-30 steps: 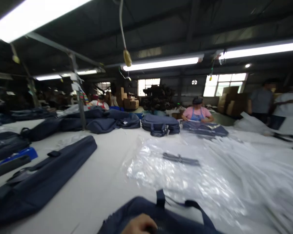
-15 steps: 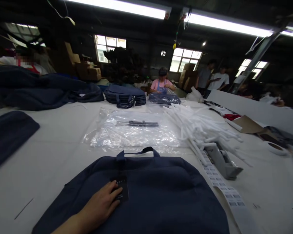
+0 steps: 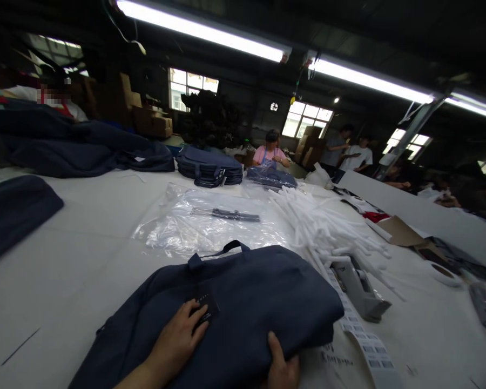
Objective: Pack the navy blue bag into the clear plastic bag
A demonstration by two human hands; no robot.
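Note:
A dark navy fabric bag [image 3: 243, 292] lies in front of me, its handles toward the far side and its right side lifted off the table. My left hand [image 3: 178, 336] rests on the bag's front, fingers spread over the lower part of a black tag [image 3: 209, 306]. At the near right edge, my right hand [image 3: 282, 364] grips the bag with the thumb on top; its other fingers are mostly hidden underneath. Beyond the bag, clear plastic bags [image 3: 178, 221] lie flat, with a dark folded strap [image 3: 235, 215] on them.
Right of the bag are a label strip [image 3: 366, 337], a grey tape dispenser [image 3: 360, 289] and a heap of white tubes [image 3: 328, 227]. Stacked navy bags [image 3: 210, 165] and more navy fabric [image 3: 85, 148] lie farther back. Across the table sits a person in pink [image 3: 269, 154].
My right hand has come into view and taken hold of the bag's right side, which is now raised and folded inward. The bag has turned slightly; my left hand stays on it.

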